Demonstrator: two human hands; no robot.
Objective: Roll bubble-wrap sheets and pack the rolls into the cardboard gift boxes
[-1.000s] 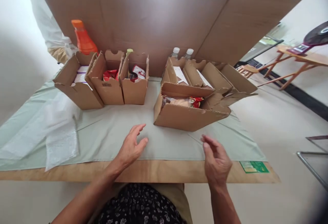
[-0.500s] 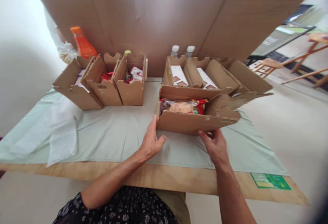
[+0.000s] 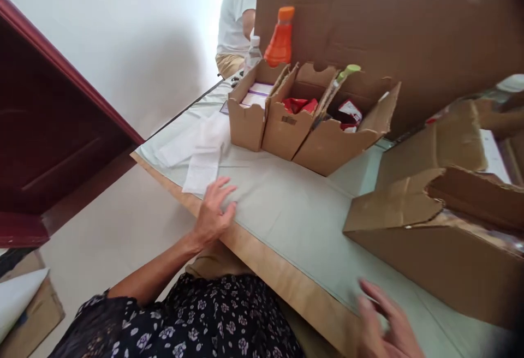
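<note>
My left hand is over the table's front edge, fingers apart and holding nothing, close to a strip of white plastic wrap. At the bottom right my right hand, somewhat blurred, has its fingers spread and nothing in them. It is below a long cardboard box, not touching it. Three cardboard boxes stand side by side further back: one with white and purple packs, one with a red packet, and one with a red and white packet.
An orange bottle and a clear bottle stand behind the boxes, near a seated person. A tall cardboard panel rises at the back. More boxes are at the right. A dark red door is at the left.
The view has swung to the left. Both hands have come away from the long box with the snack packets; my left hand has moved left, toward the white wrap.
</note>
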